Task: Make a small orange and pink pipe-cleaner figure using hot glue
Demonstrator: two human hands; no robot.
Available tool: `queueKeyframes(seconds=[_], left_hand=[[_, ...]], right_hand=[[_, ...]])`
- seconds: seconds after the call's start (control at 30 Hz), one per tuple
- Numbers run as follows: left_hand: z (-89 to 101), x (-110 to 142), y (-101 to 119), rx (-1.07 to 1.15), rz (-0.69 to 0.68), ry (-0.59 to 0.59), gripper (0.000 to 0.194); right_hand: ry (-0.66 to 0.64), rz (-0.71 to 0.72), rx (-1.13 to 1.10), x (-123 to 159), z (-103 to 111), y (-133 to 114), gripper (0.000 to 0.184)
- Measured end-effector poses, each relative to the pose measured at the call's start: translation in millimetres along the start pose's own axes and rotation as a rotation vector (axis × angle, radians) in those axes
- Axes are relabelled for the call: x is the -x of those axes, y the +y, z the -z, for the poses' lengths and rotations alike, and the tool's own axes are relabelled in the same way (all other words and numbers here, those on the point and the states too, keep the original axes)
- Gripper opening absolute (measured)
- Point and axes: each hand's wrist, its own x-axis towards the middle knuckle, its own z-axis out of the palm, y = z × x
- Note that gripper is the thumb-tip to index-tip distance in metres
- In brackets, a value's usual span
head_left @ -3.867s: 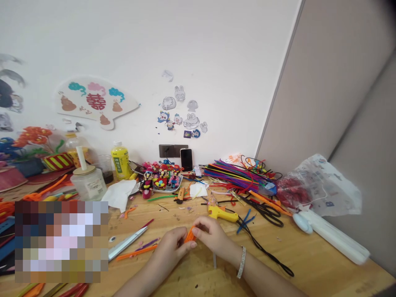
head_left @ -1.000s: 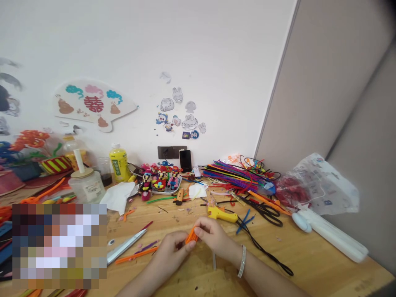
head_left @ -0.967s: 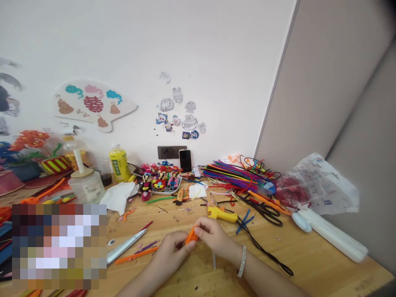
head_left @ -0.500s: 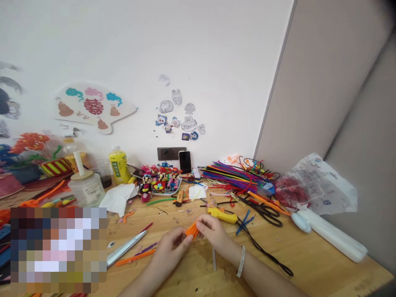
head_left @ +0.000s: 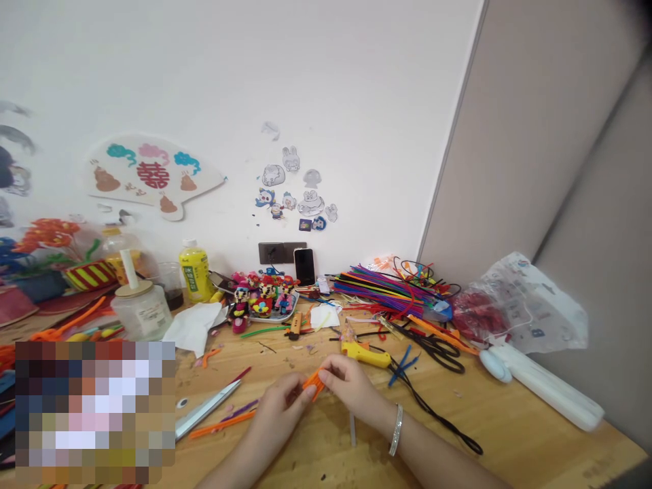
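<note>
Bundle of short orange strands [head_left: 314,384], fuzzy like pipe cleaner, is between both hands at the near middle of the table [head_left: 438,435]. Left hand [head_left: 282,402]: thumb and fingers pinched on its near-left end, presumably to steady it. Right hand [head_left: 351,386]: fingertips drawn together on the far-right end; this two-ended grip probably keeps the strands aligned while leaving their middle exposed. Appearance: bright orange, compact, strands roughly parallel and tilted up to the right; finer detail too small to tell, ends partly covered by fingers.

Just left of the left hand, an orange stem [head_left: 223,425] lies loose near a scissor blade [head_left: 210,407], likely placed for easy reach. Beyond the right hand, a yellow glue gun [head_left: 367,354] rests on its side, perhaps to stay handy. Farther back, a multicoloured stem pile [head_left: 379,291] lies near the wall, seemingly as stock kept off the working area.
</note>
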Motion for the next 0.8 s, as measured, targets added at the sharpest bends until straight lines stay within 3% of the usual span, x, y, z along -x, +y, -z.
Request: queueKeyframes(seconds=[0.4, 0.8], left_hand=[[0.9, 0.2, -1.8, -0.052, -0.02, 0.014, 0.03], [0.3, 1.3, -1.1, -0.019, -0.013, 0.003, 0.034]], right_hand=[[-0.066, 0.013, -0.003, 1.9, -2.4, -2.4, 0.021], [-0.007, 0.025, 0.105, 0.2, 0.0, -1.0, 0.02]])
